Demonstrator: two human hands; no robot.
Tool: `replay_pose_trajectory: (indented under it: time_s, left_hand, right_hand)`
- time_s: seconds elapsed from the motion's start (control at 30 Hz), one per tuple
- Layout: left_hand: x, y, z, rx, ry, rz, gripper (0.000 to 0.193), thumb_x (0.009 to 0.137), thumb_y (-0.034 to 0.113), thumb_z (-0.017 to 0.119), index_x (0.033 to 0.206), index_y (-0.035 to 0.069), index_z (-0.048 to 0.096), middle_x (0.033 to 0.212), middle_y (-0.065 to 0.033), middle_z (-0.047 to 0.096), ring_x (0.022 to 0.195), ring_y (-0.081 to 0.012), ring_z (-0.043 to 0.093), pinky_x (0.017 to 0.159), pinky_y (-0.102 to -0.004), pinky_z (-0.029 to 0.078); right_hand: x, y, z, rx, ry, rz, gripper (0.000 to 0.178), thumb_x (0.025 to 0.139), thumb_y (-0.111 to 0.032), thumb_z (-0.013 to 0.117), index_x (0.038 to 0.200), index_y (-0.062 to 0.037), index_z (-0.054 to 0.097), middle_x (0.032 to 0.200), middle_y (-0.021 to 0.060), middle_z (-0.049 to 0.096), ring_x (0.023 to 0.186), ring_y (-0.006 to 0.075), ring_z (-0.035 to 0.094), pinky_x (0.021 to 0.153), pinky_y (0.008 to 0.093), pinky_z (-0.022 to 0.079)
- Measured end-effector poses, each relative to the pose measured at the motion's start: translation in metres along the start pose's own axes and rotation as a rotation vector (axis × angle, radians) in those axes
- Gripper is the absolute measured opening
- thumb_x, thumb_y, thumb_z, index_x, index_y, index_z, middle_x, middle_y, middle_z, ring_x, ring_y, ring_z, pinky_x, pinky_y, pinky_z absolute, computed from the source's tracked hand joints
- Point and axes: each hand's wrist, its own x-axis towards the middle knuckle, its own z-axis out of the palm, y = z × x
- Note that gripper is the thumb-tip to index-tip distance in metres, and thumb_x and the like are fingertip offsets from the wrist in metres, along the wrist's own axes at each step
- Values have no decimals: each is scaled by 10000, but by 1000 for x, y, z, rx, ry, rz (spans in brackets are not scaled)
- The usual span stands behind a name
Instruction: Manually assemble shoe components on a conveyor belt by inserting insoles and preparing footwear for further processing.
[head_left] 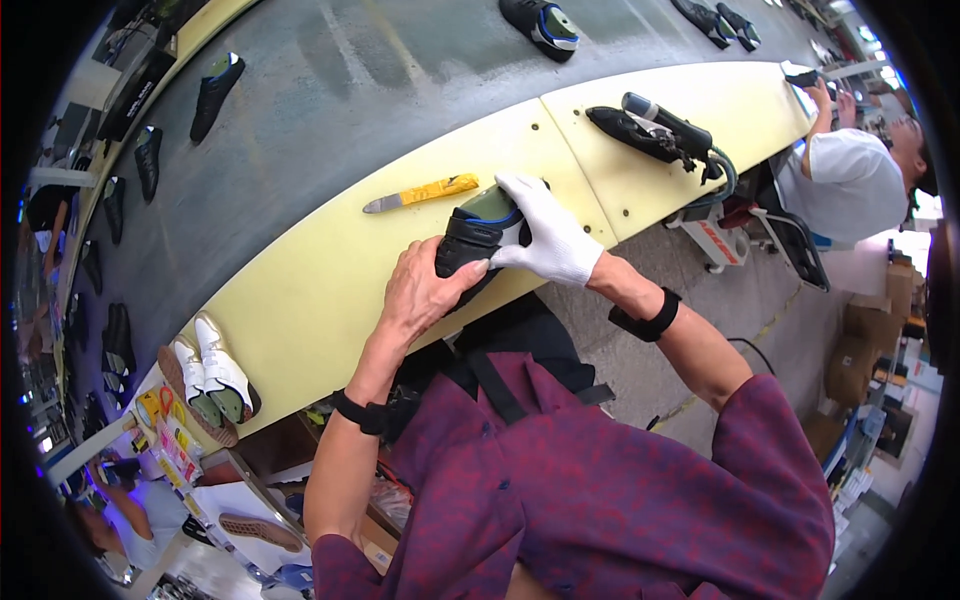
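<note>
Between my two hands, just above the near edge of the pale yellow bench, is a black shoe (466, 243) with a green insole and a blue lining edge. My bare left hand (425, 285) grips its left end, the thumb laid across the upper. My right hand (553, 236), in a white knitted glove, wraps round the other end with fingers over the opening. The shoe's underside is hidden. Beyond it on the bench lies a flat blade (421, 193) with a yellow-wrapped handle.
A black handheld tool (650, 130) with a hose lies on the right of the yellow bench (320, 290). White shoes (215, 375) stand at the left end. Past the bench, a grey belt (400, 70) carries several dark shoes. A person (845, 180) sits at the far right.
</note>
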Motion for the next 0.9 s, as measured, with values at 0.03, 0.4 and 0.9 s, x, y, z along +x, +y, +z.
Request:
replay_pose_trajectory:
  time_s: [0.03, 0.4, 0.9]
  left_hand:
    - [-1, 2, 4, -1, -12, 1, 872, 899, 659, 770, 1394, -51, 669, 1264, -269, 706, 1215, -420, 656, 1075, -504, 510]
    - [-7, 7, 29, 36, 283, 32, 557, 1007, 511, 686, 1189, -13, 743, 1099, -221, 722, 1092, -414, 664, 963, -533, 526]
    - [-7, -15, 26, -31, 299, 290, 513, 1086, 380, 596, 1400, -22, 648, 1214, -225, 693, 1147, -413, 642, 1048, -496, 495]
  right_hand:
    - [-1, -3, 0, 0, 1, 12, 1055, 774, -242, 958, 1622, 43, 399, 1572, 302, 491, 1480, 459, 494, 1247, 478, 420]
    - [1, -12, 18, -128, 82, 77, 1094, 755, -380, 955, 1575, 100, 412, 1506, 350, 500, 1402, 504, 518, 1209, 502, 440]
    - [6, -18, 41, -210, 286, 142, 1009, 767, -457, 936, 1486, 105, 507, 1354, 319, 585, 1233, 463, 619, 1064, 509, 530]
